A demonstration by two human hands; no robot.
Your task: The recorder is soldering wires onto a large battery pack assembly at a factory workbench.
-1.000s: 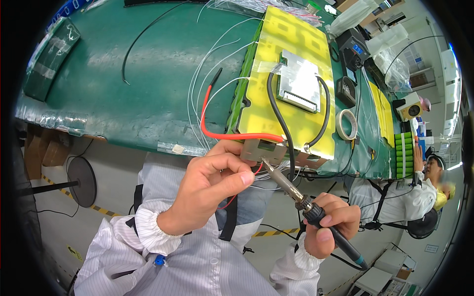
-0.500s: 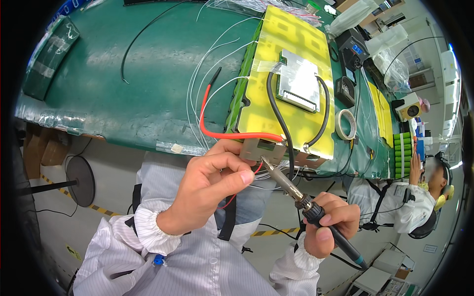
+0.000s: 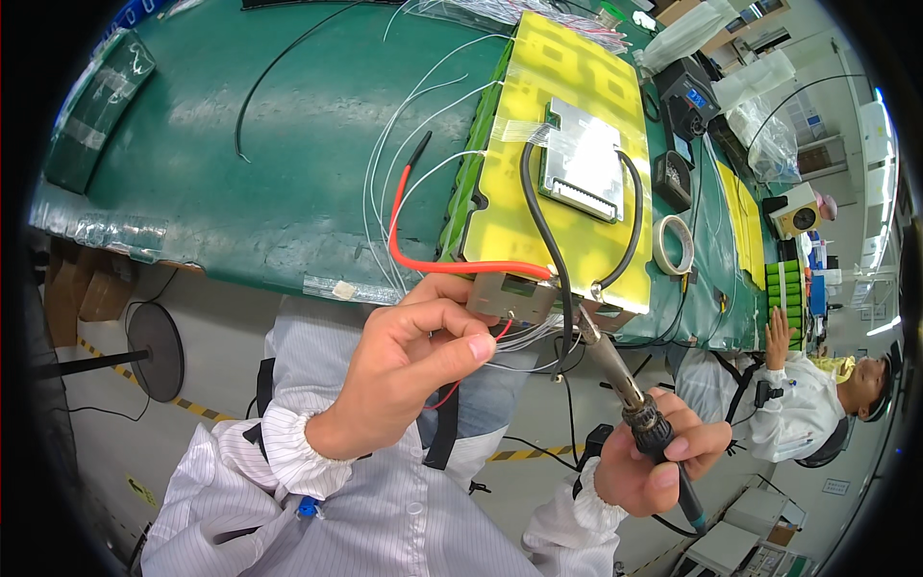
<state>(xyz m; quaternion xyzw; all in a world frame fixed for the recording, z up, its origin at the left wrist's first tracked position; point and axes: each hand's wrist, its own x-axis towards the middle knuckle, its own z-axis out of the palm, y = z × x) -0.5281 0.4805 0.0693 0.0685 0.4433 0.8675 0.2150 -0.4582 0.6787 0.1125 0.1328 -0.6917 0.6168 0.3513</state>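
A battery pack [image 3: 586, 67] with a yellow top sheet and green side lies at the table's near edge. My left hand [image 3: 409, 351] pinches a thin red wire [image 3: 503, 330] whose end meets the metal tab on the pack's near end. In my right hand [image 3: 663, 457] is a soldering iron [image 3: 615, 370], gripped by its black handle. Its tip points up at the pack's near end, right of the red wire's joint and apart from it. A silver-plated circuit board [image 3: 582, 159] sits on the pack. Thick black cables [image 3: 541, 226] and a thick red cable [image 3: 461, 264] run around it.
Right of the pack are a tape roll [image 3: 672, 243], a small black tray [image 3: 672, 180] and a soldering station [image 3: 688, 96]. White wires [image 3: 377, 163] trail over the green table [image 3: 298, 144]. A co-worker [image 3: 788, 413] sits at the right beside green cells [image 3: 784, 303].
My right hand has moved right and slightly down with the soldering iron, taking its tip off the red wire's joint. My left hand stays put. The co-worker's head and hand have shifted.
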